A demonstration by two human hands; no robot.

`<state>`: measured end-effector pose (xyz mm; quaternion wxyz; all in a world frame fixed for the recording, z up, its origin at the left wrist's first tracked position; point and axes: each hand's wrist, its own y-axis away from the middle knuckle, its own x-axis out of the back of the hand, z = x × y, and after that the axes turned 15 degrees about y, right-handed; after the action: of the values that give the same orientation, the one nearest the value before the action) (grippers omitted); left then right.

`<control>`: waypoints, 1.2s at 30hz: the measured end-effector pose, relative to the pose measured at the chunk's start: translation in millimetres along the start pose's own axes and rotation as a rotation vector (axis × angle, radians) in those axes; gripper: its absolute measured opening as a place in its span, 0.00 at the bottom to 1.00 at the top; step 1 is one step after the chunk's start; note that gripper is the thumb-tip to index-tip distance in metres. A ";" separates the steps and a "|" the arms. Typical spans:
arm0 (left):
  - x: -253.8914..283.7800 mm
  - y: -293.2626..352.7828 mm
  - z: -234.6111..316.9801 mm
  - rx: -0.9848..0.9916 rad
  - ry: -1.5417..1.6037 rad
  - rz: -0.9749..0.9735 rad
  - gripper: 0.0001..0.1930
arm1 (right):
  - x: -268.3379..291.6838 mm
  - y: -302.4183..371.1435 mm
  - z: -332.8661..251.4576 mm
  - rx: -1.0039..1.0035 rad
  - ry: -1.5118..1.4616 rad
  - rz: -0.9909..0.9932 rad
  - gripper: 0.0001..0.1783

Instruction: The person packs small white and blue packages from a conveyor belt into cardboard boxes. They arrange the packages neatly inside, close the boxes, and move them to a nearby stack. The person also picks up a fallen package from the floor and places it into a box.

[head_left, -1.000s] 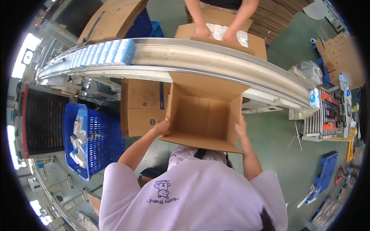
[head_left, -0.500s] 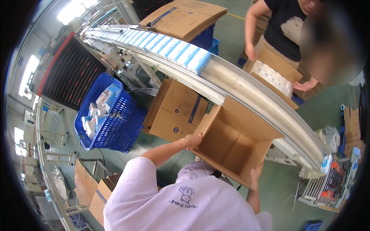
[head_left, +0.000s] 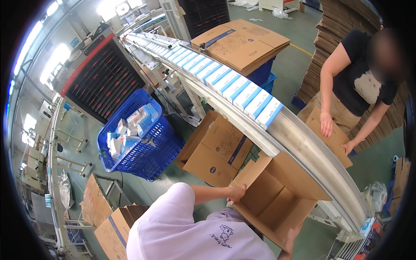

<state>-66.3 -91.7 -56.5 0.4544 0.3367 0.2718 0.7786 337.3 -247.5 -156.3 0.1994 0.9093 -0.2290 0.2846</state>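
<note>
Holding a rectangular cardboard box (head_left: 274, 196)

Bright windows (head_left: 56, 64) glow left of the red-edged slatted machine (head_left: 105, 80); green floor (head_left: 288, 71) lies to its right.

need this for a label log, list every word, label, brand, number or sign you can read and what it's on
Wording not copied:
Lilac shirt: dark lettering, readable, by an animal drawing.
Blue-and-white cartons: small print, unreadable.
Box beside the conveyor: dark marks, too small.
Flattened-cardboard stack: dark marks, too small.
Held open box: none visible.
</note>
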 end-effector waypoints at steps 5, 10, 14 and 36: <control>7.6 8.6 11.5 0.082 -0.032 0.061 0.36 | -1.5 10.8 -39.1 -0.021 0.243 0.065 0.42; -1.3 -8.1 -17.9 0.027 -0.053 0.128 0.37 | -4.4 4.7 -27.3 -0.086 0.349 0.022 0.39; -21.4 -40.9 -57.8 -0.038 -0.136 0.161 0.41 | -7.8 4.4 -11.7 -0.092 0.192 -0.048 0.35; 244.8 40.6 51.7 -0.529 -0.196 1.264 0.15 | 25.5 -138.8 -328.9 0.629 0.271 -0.036 0.14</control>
<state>-135.9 114.6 73.3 0.0027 0.3772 -0.2177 0.9002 289.4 20.1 76.3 -0.0569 0.8841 -0.0852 0.4560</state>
